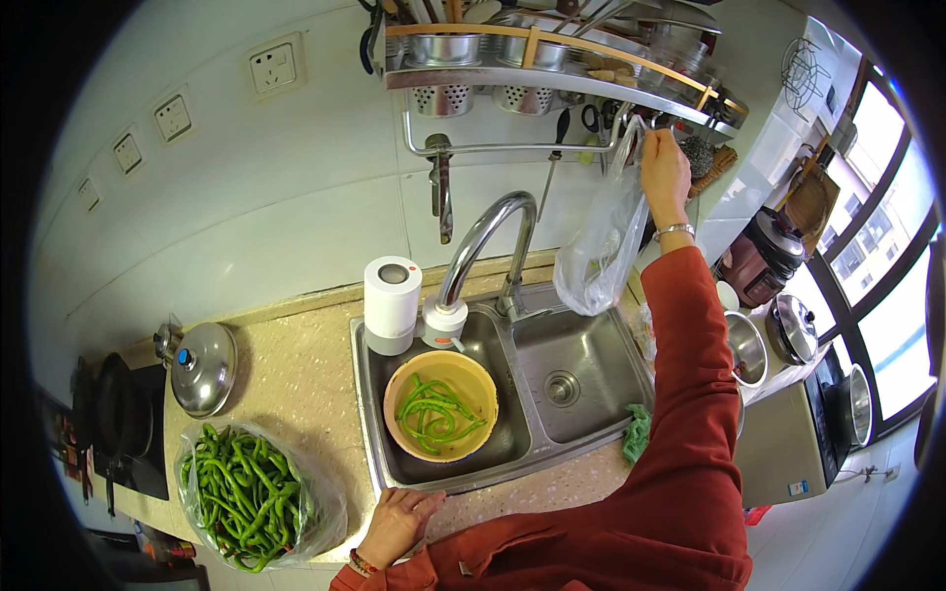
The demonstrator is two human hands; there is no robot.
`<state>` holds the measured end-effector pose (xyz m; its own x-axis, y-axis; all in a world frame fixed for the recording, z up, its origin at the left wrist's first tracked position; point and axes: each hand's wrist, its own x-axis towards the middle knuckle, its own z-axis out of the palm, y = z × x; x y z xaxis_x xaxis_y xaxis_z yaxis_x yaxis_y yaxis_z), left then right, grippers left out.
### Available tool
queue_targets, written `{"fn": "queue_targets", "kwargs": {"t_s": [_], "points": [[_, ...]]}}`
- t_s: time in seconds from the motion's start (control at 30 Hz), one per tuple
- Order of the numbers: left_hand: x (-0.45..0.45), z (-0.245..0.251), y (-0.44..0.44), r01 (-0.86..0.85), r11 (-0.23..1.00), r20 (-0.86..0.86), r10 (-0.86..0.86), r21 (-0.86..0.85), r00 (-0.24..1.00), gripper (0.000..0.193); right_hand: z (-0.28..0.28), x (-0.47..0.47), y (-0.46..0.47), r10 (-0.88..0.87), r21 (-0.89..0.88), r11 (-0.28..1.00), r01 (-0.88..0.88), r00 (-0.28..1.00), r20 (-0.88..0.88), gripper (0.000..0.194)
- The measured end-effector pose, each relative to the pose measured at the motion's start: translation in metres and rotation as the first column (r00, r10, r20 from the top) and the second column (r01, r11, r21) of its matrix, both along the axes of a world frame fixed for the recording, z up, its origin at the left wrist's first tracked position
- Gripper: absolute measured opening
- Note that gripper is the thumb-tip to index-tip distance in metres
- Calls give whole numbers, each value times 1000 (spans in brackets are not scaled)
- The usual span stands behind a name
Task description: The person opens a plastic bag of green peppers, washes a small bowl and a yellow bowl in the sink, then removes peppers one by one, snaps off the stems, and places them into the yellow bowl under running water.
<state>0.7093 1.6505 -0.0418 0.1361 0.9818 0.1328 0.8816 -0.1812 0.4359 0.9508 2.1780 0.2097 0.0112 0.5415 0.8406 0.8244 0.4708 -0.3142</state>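
Raised to the hooks under the wall rack, my right hand (665,173) grips the top of a clear plastic bag (599,258), which hangs over the right sink basin. My left hand (403,517) rests on the counter's front edge, holding nothing; its fingers lie close together. In the left basin, a yellow bowl (484,377) of water holds several long green peppers (436,414). Left of my left hand, an open plastic bag (325,510) is full of green peppers (247,495). A chrome faucet (473,244) with a white filter unit (392,303) arches over the left basin.
The double steel sink (584,347) is set in a speckled counter (310,369). A domed steel lid (203,369) and a black wok (122,414) stand left. A green plastic bag (637,436) lies by the sink's right edge. Overhead is a utensil rack (517,77); a pressure cooker (765,255) stands right.
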Motion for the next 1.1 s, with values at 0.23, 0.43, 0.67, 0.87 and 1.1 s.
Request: {"fn": "queue_targets", "kwargs": {"t_s": [0.23,0.43,0.67,0.87,1.1], "points": [[1,11,1,-62,997,-28,63,50,998,28,-11,2,28,-158,-50,984,169,972,172,27],[-4,16,-18,-102,994,-116,98,-28,988,44,-49,31,13,-134,158,987,22,656,743,34],[-29,45,-77,-447,859,-129,487,251,864,38,-94,4,-185,624,41,722,-691,624,-470,32],[-87,56,-137,-684,588,-188,801,432,569,36,-170,-109,-364,847,-602,-27,-798,302,-438,18],[-137,51,-197,-791,526,-81,844,313,530,36,-187,-214,-464,808,-585,-401,-705,29,-589,15]]}}
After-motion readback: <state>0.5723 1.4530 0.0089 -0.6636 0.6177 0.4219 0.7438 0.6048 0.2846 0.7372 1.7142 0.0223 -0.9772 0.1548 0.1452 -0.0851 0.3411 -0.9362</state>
